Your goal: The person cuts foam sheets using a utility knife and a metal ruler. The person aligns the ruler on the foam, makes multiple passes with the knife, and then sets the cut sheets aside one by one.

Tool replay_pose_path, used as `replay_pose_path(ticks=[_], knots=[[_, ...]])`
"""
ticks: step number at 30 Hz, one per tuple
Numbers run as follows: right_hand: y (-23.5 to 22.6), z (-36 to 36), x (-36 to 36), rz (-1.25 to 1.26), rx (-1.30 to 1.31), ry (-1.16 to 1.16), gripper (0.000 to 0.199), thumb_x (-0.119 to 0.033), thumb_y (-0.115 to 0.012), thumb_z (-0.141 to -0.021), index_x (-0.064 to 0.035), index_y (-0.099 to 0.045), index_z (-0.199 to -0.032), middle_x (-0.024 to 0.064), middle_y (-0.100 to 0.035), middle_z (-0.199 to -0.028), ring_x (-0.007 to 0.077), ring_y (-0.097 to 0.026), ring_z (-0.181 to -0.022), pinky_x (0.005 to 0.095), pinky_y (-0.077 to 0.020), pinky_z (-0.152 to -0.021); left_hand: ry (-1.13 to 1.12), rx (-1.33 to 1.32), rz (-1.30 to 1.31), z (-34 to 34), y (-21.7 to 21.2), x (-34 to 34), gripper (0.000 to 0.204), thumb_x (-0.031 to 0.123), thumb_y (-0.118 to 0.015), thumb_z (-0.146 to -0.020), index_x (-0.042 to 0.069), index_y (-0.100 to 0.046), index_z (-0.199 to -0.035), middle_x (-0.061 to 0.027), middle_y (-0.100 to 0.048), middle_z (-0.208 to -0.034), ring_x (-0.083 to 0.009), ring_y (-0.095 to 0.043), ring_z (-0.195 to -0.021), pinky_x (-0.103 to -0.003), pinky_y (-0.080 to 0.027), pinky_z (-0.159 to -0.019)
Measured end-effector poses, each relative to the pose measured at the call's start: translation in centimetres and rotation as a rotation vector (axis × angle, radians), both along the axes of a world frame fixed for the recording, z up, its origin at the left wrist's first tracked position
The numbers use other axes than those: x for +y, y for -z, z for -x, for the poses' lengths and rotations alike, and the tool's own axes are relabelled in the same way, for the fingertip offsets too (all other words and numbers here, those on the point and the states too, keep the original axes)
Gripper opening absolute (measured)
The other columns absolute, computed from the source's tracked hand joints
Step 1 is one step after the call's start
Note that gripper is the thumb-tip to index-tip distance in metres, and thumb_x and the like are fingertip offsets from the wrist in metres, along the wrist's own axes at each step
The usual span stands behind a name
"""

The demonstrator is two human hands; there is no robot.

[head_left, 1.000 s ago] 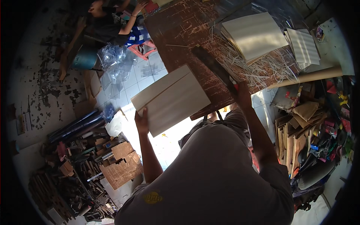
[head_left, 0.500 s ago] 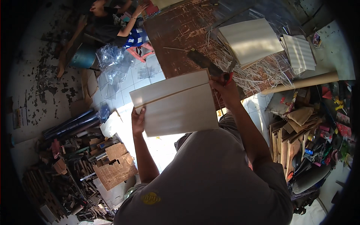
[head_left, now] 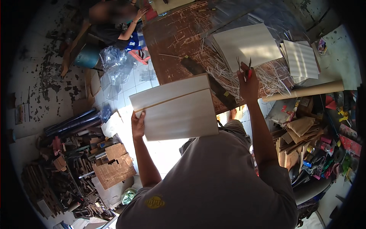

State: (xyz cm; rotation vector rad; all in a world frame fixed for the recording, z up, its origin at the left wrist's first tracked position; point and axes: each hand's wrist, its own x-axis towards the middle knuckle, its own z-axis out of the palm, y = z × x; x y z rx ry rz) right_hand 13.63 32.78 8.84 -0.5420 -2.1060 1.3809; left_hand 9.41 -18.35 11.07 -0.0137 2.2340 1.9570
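Observation:
My left hand grips a pale rectangular board by its left edge, the thumb lying on top. A brown line crosses the board near its far edge, and its near right corner meets my shirt. Away from the board, over the table's near right part, my right hand is closed round red-handled scissors. Their blades point away from me and stand apart. Just beyond the scissors lies a stack of pale sheets, with a heap of thin white strips around its near side.
A long dark bar lies across the scratched brown table. More pale sheets and a cardboard tube are at right. Another person's arm rests at the far left. Wood scraps and stacked cardboard flank me.
My right hand has left the board's right edge and moved right and away from me with the scissors, whose blades now show apart. My left hand still holds the board, shifted slightly left.

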Motion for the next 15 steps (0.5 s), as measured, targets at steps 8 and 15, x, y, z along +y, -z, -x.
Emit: replay_pose_path(ticks=[8, 15], knots=[[3.6, -2.1, -3.5, -0.107, -0.507, -0.424, 0.037, -0.032, -0.065, -0.103, -0.0007, -0.053, -0.119, 0.0276, -0.07, -0.096, 0.0485, -0.07, -0.09, 0.0555, -0.0526, -0.075, -0.172, -0.146, 0.312, -5.1, 4.1, 0.1, 0.049, 0.031, -0.073, -0.101, -0.002, -0.061, -0.136, -0.01, -0.07, -0.124, -0.018, -0.063, -0.112, -0.033, -0.047, -0.103], [9.0, -0.7, -11.6, -0.153, -0.658, -0.696, 0.034, -0.03, -0.055, -0.107, 0.001, -0.056, -0.12, 0.0301, -0.07, -0.102, 0.0472, -0.07, -0.094, 0.0578, -0.0542, -0.078, -0.278, -0.268, 0.308, -8.6, 9.6, -1.0, 0.05, 0.033, -0.074, -0.101, -0.001, -0.061, -0.136, -0.0097, -0.07, -0.123, -0.0185, -0.063, -0.112, -0.034, -0.048, -0.101]])
